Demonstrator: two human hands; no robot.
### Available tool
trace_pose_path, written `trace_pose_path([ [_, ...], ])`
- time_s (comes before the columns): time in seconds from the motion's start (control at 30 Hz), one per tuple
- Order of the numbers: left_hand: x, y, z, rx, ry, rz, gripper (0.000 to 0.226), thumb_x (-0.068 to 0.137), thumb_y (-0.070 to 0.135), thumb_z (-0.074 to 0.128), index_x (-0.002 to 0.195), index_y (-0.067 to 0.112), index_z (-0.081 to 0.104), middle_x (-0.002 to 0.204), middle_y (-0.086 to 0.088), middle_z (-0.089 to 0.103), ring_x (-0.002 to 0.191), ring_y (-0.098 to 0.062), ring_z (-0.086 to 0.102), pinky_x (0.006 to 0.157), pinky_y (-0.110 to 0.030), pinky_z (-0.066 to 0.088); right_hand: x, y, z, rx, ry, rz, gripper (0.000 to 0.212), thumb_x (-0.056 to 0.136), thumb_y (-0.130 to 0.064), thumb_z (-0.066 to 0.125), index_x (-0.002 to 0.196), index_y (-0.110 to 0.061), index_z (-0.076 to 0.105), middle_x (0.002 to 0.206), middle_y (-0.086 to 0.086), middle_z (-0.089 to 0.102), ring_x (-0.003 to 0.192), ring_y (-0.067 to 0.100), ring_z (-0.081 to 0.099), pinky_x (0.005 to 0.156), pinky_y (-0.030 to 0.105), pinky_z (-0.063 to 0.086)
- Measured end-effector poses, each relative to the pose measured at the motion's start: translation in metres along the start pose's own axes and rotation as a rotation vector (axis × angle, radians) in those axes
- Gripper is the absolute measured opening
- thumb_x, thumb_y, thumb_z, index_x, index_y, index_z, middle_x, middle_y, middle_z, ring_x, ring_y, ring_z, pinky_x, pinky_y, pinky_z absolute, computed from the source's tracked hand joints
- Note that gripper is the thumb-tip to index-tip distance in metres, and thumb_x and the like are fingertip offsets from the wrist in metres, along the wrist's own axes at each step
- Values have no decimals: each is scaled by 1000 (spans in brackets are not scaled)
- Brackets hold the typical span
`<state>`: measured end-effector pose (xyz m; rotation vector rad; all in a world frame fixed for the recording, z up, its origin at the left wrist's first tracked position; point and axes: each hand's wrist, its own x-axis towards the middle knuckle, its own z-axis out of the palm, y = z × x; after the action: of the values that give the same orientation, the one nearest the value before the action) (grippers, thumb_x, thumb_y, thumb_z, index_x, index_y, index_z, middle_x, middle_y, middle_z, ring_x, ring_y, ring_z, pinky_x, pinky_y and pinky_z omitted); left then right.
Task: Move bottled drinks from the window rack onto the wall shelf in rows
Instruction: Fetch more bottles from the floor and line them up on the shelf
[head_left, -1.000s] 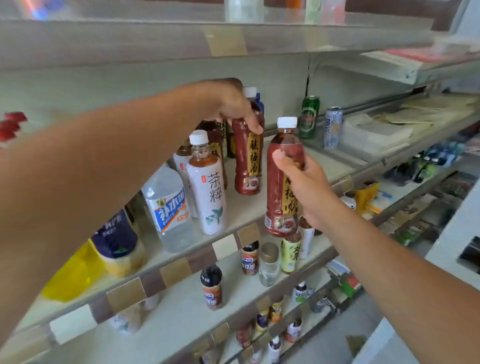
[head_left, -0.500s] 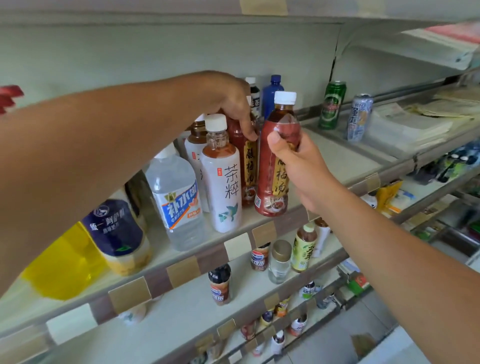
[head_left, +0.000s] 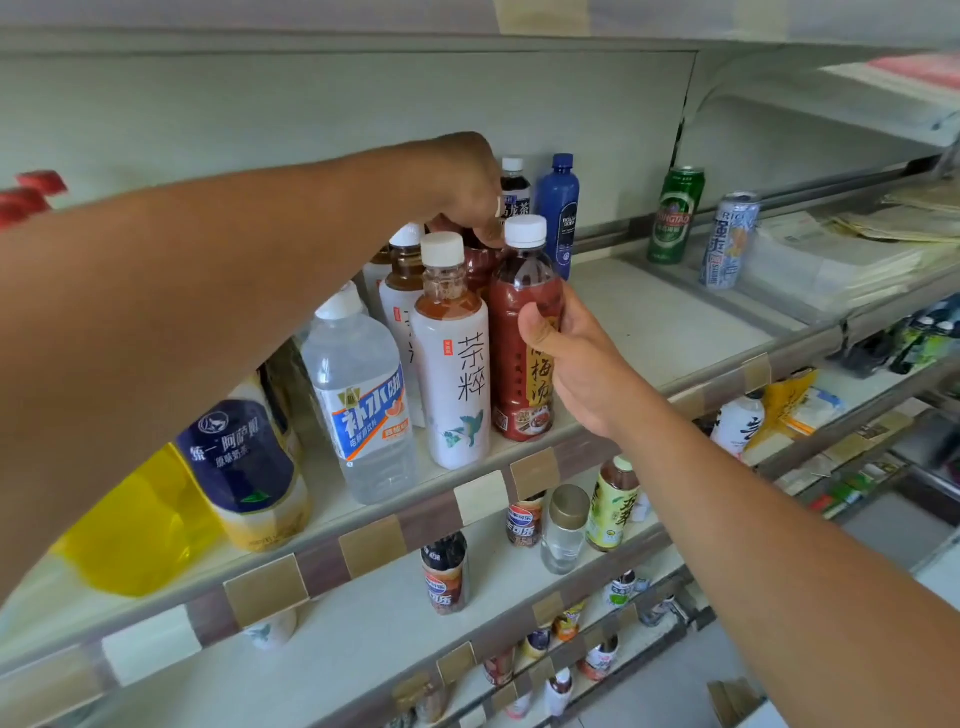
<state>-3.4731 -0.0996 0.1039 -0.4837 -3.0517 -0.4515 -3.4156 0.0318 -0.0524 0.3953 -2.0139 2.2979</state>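
While the right hand (head_left: 576, 364) wraps the upright red plastic bottle (head_left: 524, 291) at the front edge of the white wall shelf (head_left: 649, 322), the left hand (head_left: 462, 182) pinches a second red bottle (head_left: 479, 264) just behind it.

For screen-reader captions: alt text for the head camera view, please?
A person's right hand grips a red bottle at the shelf front beside a white tea bottle, while the left hand holds the top of a second red bottle behind it.
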Motion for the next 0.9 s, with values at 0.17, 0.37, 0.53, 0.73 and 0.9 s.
trace_pose_path([
  [0.17, 2, -1, 3, 49, 79, 30, 48, 83, 22, 78, 125, 5, 63, 116, -12, 66, 93, -25, 59, 75, -33, 47, -5, 5, -1, 29, -20, 18, 77, 60, -60, 85, 127, -35, 57, 128, -2, 69, 122, 17, 63, 102, 38, 47],
  [0.37, 4, -6, 5, 55, 107, 61, 51, 83, 27, 78, 126, 4, 62, 120, -12, 64, 96, -23, 55, 77, -30, 42, -12, 21, 0, 82, 26, 43, 70, 79, -42, 70, 143, -26, 46, 133, -1, 66, 121, 13, 63, 95, 33, 48],
  [0.53, 4, -8, 6, -3, 68, 42, 51, 83, 27, 78, 128, 9, 60, 121, -8, 63, 95, -22, 55, 77, -32, 42, -16, 22, 1, 37, 61, 64, 69, 83, -42, 66, 146, -27, 44, 135, -4, 64, 123, 13, 61, 97, 33, 48],
  [0.73, 3, -2, 1, -83, 62, -37, 38, 89, 26, 71, 122, 8, 64, 119, -8, 64, 103, -26, 60, 88, -36, 51, -39, -4, 1, -130, 126, 134, 90, 79, -59, 63, 156, -35, 24, 157, -6, 40, 136, 11, 42, 108, 34, 29],
  [0.9, -16, 24, -6, -33, 347, -10, 31, 95, 31, 56, 109, 6, 66, 117, -14, 66, 103, -30, 60, 85, -39, 46, -77, -24, -26, -464, 352, 128, 65, 97, -53, 55, 154, -30, 32, 159, -3, 36, 141, 19, 40, 107, 35, 35],
])
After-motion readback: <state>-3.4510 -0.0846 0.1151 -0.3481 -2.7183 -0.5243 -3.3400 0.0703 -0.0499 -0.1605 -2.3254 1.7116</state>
